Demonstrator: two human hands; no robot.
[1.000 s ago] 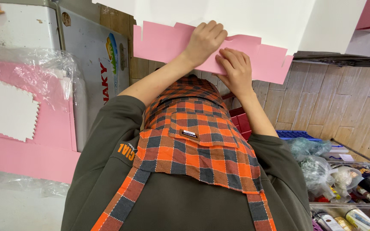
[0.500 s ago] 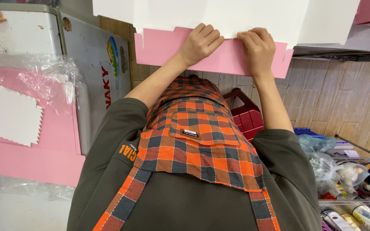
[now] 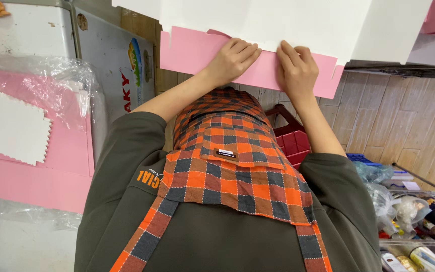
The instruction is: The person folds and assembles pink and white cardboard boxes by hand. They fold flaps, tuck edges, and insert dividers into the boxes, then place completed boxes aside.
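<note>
A flat pink cardboard sheet (image 3: 187, 50) with a white inner face (image 3: 298, 22) is held out in front of me, above my lap. My left hand (image 3: 233, 60) grips the pink flap near its middle, fingers curled over the fold. My right hand (image 3: 297, 68) presses on the same pink flap further right, fingers over the edge where pink meets white. Below them hang my orange and grey checked apron (image 3: 227, 166) and olive shirt.
A stack of pink cardboard wrapped in clear plastic (image 3: 31, 136) stands at the left beside a white fridge (image 3: 112, 65). A dark red plastic stool (image 3: 290, 136) is under the sheet. Bags and bottles (image 3: 414, 216) crowd the right on the wooden floor.
My right hand has slid to the right along the pink flap and then back a little. The sheet has shifted slightly with both hands still on it.
</note>
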